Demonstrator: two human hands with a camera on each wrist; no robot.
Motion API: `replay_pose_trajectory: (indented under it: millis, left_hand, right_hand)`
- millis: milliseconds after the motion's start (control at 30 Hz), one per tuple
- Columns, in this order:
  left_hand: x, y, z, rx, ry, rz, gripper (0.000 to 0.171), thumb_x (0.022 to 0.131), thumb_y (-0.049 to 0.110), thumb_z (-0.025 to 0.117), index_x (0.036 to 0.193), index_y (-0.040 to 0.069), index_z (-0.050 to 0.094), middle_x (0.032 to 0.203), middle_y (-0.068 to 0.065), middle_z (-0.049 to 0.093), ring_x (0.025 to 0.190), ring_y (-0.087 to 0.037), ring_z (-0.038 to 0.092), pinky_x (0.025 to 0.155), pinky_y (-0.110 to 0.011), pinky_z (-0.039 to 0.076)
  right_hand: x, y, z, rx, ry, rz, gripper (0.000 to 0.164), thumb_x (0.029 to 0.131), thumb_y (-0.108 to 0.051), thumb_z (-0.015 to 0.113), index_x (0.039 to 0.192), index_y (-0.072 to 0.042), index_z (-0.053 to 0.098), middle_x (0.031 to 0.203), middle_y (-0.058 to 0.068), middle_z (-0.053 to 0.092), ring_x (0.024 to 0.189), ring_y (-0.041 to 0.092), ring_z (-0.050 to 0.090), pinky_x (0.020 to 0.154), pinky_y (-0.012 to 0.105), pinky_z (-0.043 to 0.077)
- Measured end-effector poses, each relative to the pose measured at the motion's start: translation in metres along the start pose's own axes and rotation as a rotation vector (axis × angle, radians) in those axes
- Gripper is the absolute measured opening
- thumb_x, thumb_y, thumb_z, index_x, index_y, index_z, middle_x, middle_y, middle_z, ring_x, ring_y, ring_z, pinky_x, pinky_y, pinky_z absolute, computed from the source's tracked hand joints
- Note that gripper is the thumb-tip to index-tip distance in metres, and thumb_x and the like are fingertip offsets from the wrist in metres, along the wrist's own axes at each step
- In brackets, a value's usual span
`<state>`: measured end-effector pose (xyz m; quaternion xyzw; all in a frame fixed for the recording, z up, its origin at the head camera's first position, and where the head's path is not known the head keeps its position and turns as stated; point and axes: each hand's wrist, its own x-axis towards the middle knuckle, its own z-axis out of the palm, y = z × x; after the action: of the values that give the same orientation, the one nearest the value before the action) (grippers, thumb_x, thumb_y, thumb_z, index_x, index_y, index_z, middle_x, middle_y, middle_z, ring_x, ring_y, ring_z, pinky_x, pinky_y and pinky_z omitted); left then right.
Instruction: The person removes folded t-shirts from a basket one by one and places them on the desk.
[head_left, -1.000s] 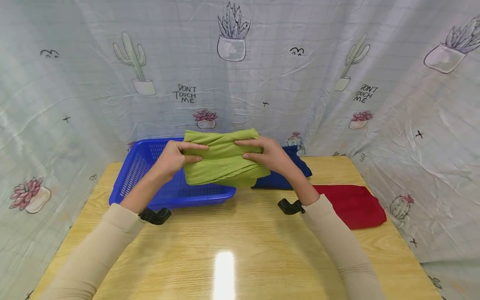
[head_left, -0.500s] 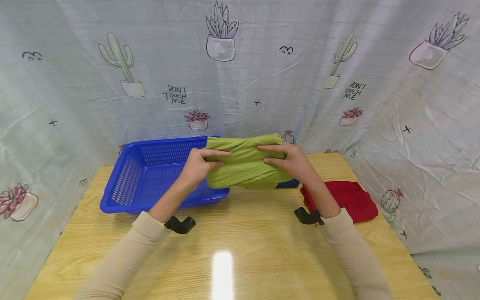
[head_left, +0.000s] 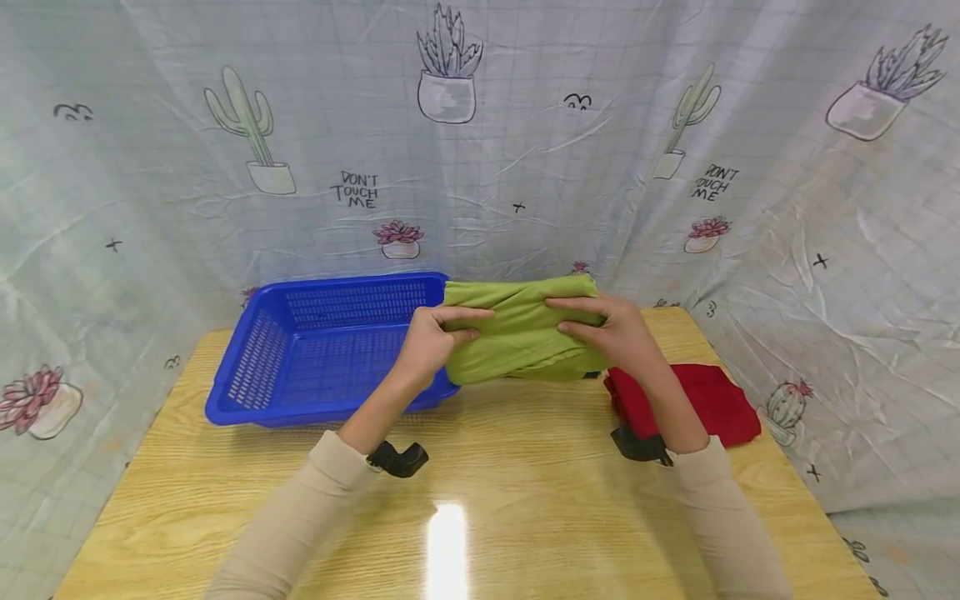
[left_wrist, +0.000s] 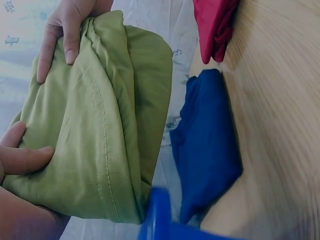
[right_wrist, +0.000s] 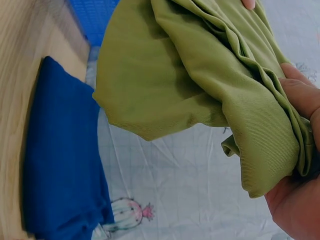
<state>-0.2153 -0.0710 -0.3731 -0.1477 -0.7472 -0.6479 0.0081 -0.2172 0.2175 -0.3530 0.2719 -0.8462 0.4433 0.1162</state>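
Both hands hold up a folded green garment [head_left: 517, 342] above the table, just right of the basket. My left hand [head_left: 431, 342] pinches its left side and my right hand [head_left: 618, 333] pinches its right side, thumbs and index fingers on the near face. The left wrist view shows a double-stitched hem and layered folds on the green garment [left_wrist: 85, 130]. Beneath and behind it lies a folded blue cloth [left_wrist: 207, 145], almost fully hidden in the head view. A folded red cloth [head_left: 716, 404] lies to the right, partly behind my right forearm.
A blue perforated plastic basket [head_left: 258, 367] stands at the back left of the wooden table [head_left: 510, 483], its visible floor bare. A printed curtain [head_left: 480, 167] hangs close behind the table and along both sides.
The hands have carried the green garment rightward, from in front of the basket to over the blue cloth, which it now covers in the head view. The head view has also shifted slightly.
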Motion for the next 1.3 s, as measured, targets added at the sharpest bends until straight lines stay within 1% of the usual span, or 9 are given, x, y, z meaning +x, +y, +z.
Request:
replay_pose_trajectory:
  millis: [367,533,733,833,900,1033,1100,1167,1300]
  left_hand:
    - [0.000,-0.007,0.032,-0.015,-0.061,0.027,0.035,0.087,-0.007,0.074,0.115,0.013,0.080,0.121,-0.001,0.074,0.122,-0.017,0.063,0.093,-0.032,0.055]
    - [0.001,-0.012,0.043,-0.010,-0.069,0.041,0.035,0.086,-0.007,0.075,0.115,0.014,0.080,0.121,0.000,0.074,0.120,-0.017,0.065,0.078,-0.027,0.051]
    - [-0.001,-0.023,0.057,-0.013,-0.064,-0.045,0.035,0.088,-0.003,0.075,0.116,0.019,0.080,0.126,0.003,0.071,0.129,-0.018,0.058,0.098,-0.037,0.053]
    - [-0.002,-0.030,0.065,0.004,-0.068,-0.069,0.036,0.089,-0.001,0.075,0.116,0.021,0.080,0.127,0.004,0.071,0.131,-0.017,0.057,0.097,-0.035,0.053]
    - [-0.003,-0.035,0.070,0.000,-0.078,-0.077,0.035,0.089,-0.001,0.075,0.117,0.020,0.080,0.127,0.003,0.071,0.130,-0.018,0.058,0.083,-0.029,0.055]
    - [-0.006,-0.045,0.079,0.004,-0.088,-0.094,0.035,0.088,-0.001,0.076,0.117,0.019,0.079,0.126,0.000,0.071,0.127,-0.018,0.060,0.060,-0.022,0.042]
    - [-0.008,-0.049,0.083,0.009,-0.089,-0.127,0.036,0.088,-0.001,0.077,0.117,0.020,0.079,0.128,0.001,0.070,0.129,-0.018,0.058,0.066,-0.024,0.046]
    - [-0.010,-0.052,0.085,0.012,-0.095,-0.160,0.038,0.088,0.000,0.077,0.117,0.024,0.079,0.131,0.003,0.069,0.134,-0.019,0.054,0.085,-0.029,0.053]
    - [-0.017,-0.057,0.086,-0.025,-0.114,-0.232,0.041,0.088,0.000,0.075,0.121,0.024,0.077,0.140,-0.001,0.063,0.142,-0.023,0.045,0.110,-0.042,0.044]
  right_hand:
    - [-0.021,0.011,-0.027,-0.058,-0.030,0.046,0.037,0.089,-0.012,0.080,0.125,-0.020,0.076,0.124,0.001,0.072,0.107,0.000,0.060,0.084,0.014,0.045]
    - [-0.028,0.016,-0.034,-0.081,-0.036,0.042,0.037,0.088,-0.010,0.080,0.124,-0.017,0.076,0.120,0.005,0.072,0.101,0.001,0.060,0.078,0.015,0.046]
    - [-0.039,0.025,-0.035,-0.106,-0.042,0.122,0.036,0.090,-0.015,0.079,0.125,-0.021,0.076,0.125,0.007,0.070,0.102,0.005,0.058,0.075,0.016,0.046]
    - [-0.046,0.029,-0.035,-0.092,-0.059,0.170,0.035,0.091,-0.017,0.078,0.126,-0.022,0.075,0.128,0.006,0.069,0.104,0.008,0.058,0.071,0.018,0.047]
    - [-0.050,0.031,-0.035,-0.088,-0.067,0.194,0.035,0.091,-0.018,0.078,0.126,-0.022,0.075,0.129,0.006,0.069,0.107,0.008,0.059,0.070,0.019,0.046]
    - [-0.057,0.040,-0.034,-0.064,-0.080,0.245,0.036,0.091,-0.020,0.079,0.126,-0.022,0.075,0.130,0.005,0.069,0.102,0.008,0.058,0.066,0.021,0.045]
    - [-0.061,0.047,-0.032,-0.039,-0.095,0.275,0.037,0.090,-0.020,0.079,0.127,-0.022,0.075,0.131,0.005,0.068,0.102,0.008,0.058,0.067,0.021,0.046]
    - [-0.064,0.053,-0.030,-0.022,-0.113,0.300,0.038,0.090,-0.019,0.080,0.127,-0.021,0.074,0.131,0.005,0.068,0.106,0.011,0.060,0.070,0.020,0.048]
    - [-0.068,0.063,-0.027,-0.026,-0.171,0.328,0.040,0.090,-0.022,0.080,0.129,-0.023,0.074,0.134,0.005,0.067,0.121,0.022,0.060,0.083,0.024,0.051]
